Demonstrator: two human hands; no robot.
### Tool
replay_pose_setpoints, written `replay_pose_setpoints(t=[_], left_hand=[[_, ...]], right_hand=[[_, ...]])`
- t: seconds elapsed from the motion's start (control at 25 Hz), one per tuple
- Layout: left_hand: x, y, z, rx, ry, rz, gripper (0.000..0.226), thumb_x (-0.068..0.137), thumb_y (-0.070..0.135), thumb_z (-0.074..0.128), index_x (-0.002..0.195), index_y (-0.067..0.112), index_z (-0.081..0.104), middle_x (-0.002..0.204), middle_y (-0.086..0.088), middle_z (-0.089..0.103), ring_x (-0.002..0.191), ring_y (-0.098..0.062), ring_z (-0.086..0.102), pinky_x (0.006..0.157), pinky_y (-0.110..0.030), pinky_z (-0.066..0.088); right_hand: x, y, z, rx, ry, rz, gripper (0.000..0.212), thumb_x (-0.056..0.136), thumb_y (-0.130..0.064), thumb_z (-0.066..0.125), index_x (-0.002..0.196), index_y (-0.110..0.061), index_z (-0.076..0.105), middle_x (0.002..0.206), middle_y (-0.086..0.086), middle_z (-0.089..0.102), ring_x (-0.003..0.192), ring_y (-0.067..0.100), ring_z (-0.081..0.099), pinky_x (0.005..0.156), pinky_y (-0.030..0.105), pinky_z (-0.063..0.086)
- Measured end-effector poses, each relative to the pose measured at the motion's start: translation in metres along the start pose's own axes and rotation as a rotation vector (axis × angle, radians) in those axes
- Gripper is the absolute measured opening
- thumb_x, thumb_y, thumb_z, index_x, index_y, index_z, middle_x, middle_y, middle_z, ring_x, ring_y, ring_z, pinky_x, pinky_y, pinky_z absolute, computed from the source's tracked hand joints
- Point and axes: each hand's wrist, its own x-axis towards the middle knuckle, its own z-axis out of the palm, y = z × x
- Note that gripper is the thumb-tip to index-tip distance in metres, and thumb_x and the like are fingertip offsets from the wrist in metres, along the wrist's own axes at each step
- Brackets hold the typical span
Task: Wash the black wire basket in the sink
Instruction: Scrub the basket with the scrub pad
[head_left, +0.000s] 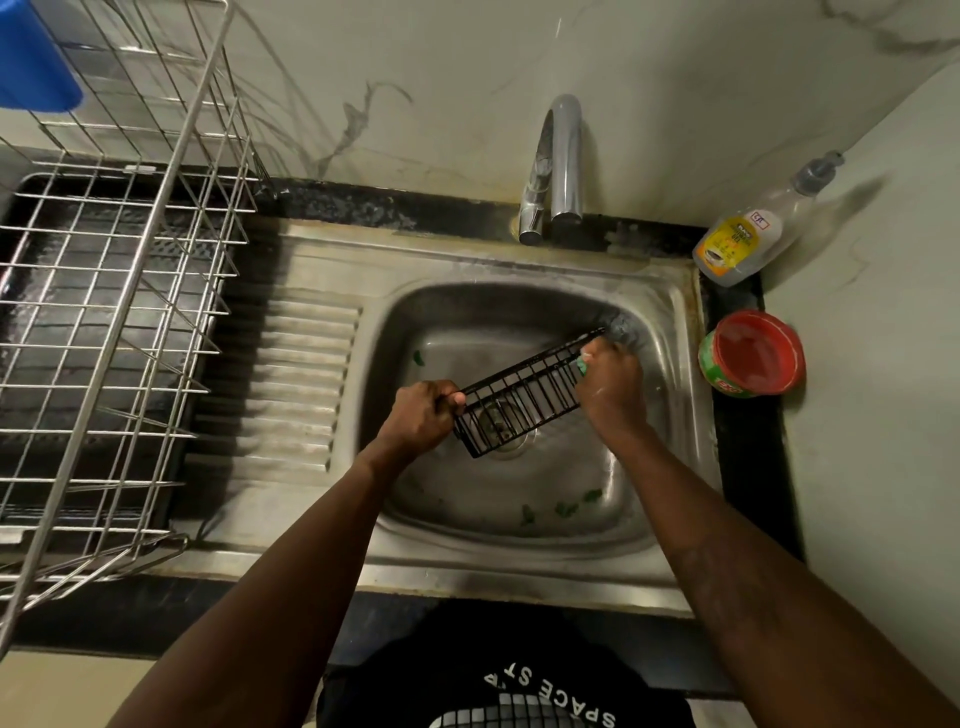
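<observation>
Over the sink (519, 525), left hand (421, 415) grips black wire basket (524, 397); right hand (613, 387) holds green scrubber (583, 368)

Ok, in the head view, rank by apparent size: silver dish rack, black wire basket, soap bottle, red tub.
1. silver dish rack, largest by far, though nearer the camera and cut off.
2. black wire basket and soap bottle: about the same length, so unranked.
3. red tub, shortest.

A stainless steel sink (291, 260) with a ribbed drainboard is set into the black stone tabletop (748, 467). A silver wire dish rack (104, 322) is stood at the left. At the right, a clear pump bottle with a yellow label (748, 234) and a round green tub with a red lid (753, 356) are placed near each other.
</observation>
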Motion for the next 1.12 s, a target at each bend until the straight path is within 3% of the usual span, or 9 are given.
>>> replay_pose_setpoints(t=[0.12,0.24,0.36,0.56,0.72,0.84,0.92,1.04,1.12], left_hand=[[0.0,0.005,-0.002,-0.007,0.018,-0.004,0.027,0.102,0.021,0.055,0.087,0.009,0.074,0.081,-0.006,0.073,0.075,-0.018,0.062,0.067,-0.025,0.04],[0.001,0.003,-0.004,-0.023,0.032,-0.011,0.027,0.101,0.02,0.054,0.087,0.007,0.073,0.083,-0.009,0.074,0.078,-0.022,0.065,0.07,-0.027,0.044],[0.003,0.001,-0.005,-0.001,0.016,-0.015,0.025,0.1,0.02,0.056,0.086,0.01,0.074,0.083,-0.009,0.075,0.081,-0.022,0.066,0.071,-0.026,0.042],[0.003,0.002,-0.007,-0.009,-0.008,-0.019,0.025,0.1,0.021,0.056,0.087,0.01,0.074,0.085,-0.007,0.075,0.078,-0.017,0.063,0.072,-0.025,0.042],[0.003,0.003,-0.007,-0.023,-0.02,-0.036,0.025,0.1,0.023,0.056,0.087,0.012,0.075,0.084,-0.006,0.075,0.078,-0.017,0.064,0.073,-0.025,0.043],[0.004,0.004,-0.006,-0.018,-0.042,-0.029,0.024,0.101,0.021,0.055,0.089,0.012,0.074,0.086,-0.006,0.075,0.081,-0.018,0.065,0.074,-0.025,0.043],[0.004,0.006,-0.007,-0.025,-0.081,-0.006,0.021,0.1,0.017,0.053,0.092,0.011,0.072,0.09,-0.006,0.075,0.086,-0.02,0.068,0.076,-0.026,0.045],[0.006,0.006,-0.008,-0.013,-0.119,0.022,0.02,0.101,0.018,0.051,0.097,0.013,0.07,0.093,-0.004,0.076,0.089,-0.019,0.068,0.079,-0.026,0.047],[0.007,0.007,-0.009,-0.002,-0.088,0.005,0.021,0.102,0.02,0.052,0.095,0.013,0.07,0.092,-0.002,0.074,0.085,-0.015,0.065,0.072,-0.021,0.045]], right_hand=[[-0.004,-0.009,0.001,-0.014,-0.013,0.003,0.029,0.09,0.009,0.057,0.115,-0.004,0.063,0.112,0.017,0.064,0.103,0.03,0.063,0.076,0.025,0.043],[-0.056,-0.041,0.021,0.043,-0.155,-0.258,0.012,0.098,-0.005,0.05,0.105,-0.007,0.058,0.104,0.013,0.057,0.093,0.026,0.056,0.073,0.033,0.047],[-0.102,-0.065,0.044,0.01,-0.228,-0.542,0.018,0.091,0.003,0.057,0.106,-0.006,0.06,0.106,0.015,0.06,0.097,0.028,0.057,0.076,0.035,0.052],[-0.067,-0.026,0.027,0.068,-0.122,-0.288,0.025,0.087,0.013,0.058,0.103,-0.007,0.059,0.105,0.013,0.06,0.092,0.023,0.057,0.071,0.028,0.05],[-0.017,0.018,0.002,0.044,0.018,0.029,0.036,0.083,0.013,0.062,0.116,-0.001,0.062,0.11,0.018,0.065,0.099,0.027,0.062,0.076,0.025,0.046],[-0.007,0.015,-0.002,0.049,0.036,0.111,0.039,0.084,0.012,0.064,0.12,0.0,0.061,0.113,0.019,0.065,0.104,0.031,0.065,0.077,0.029,0.049],[-0.022,-0.008,0.006,0.086,-0.006,0.032,0.03,0.085,0.015,0.059,0.111,-0.001,0.062,0.111,0.018,0.062,0.098,0.028,0.062,0.073,0.025,0.044],[-0.056,-0.04,0.03,0.101,-0.127,-0.278,0.027,0.087,0.014,0.056,0.105,-0.004,0.062,0.108,0.015,0.06,0.094,0.024,0.059,0.073,0.028,0.047],[-0.061,-0.047,0.037,0.141,-0.124,-0.331,0.022,0.09,0.009,0.059,0.104,-0.007,0.063,0.107,0.01,0.06,0.094,0.02,0.057,0.074,0.027,0.048]])
